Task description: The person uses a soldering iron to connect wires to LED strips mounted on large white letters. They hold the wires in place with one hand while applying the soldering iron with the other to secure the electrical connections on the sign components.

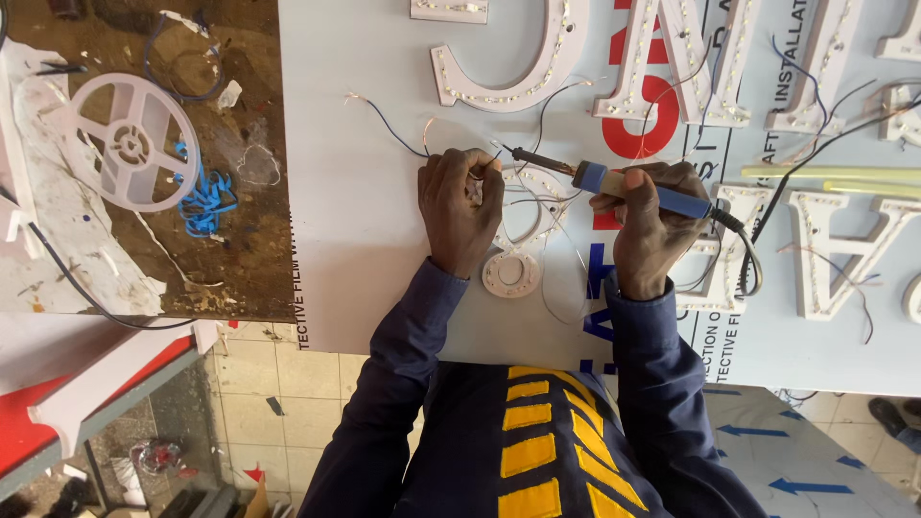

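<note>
While we look down from the head camera, we see the right hand closed around the blue handle of a soldering iron, with its dark tip pointing to the left — toward the left hand. The left hand is closed on thin wires at its fingertips, just beside the iron's tip. Both hands rest over a white sheet on the table. Under them lies a small white sign letter with rows of little lights — other such letters lie well apart, further up. An empty white reel lies on the brown board at the left.
</note>
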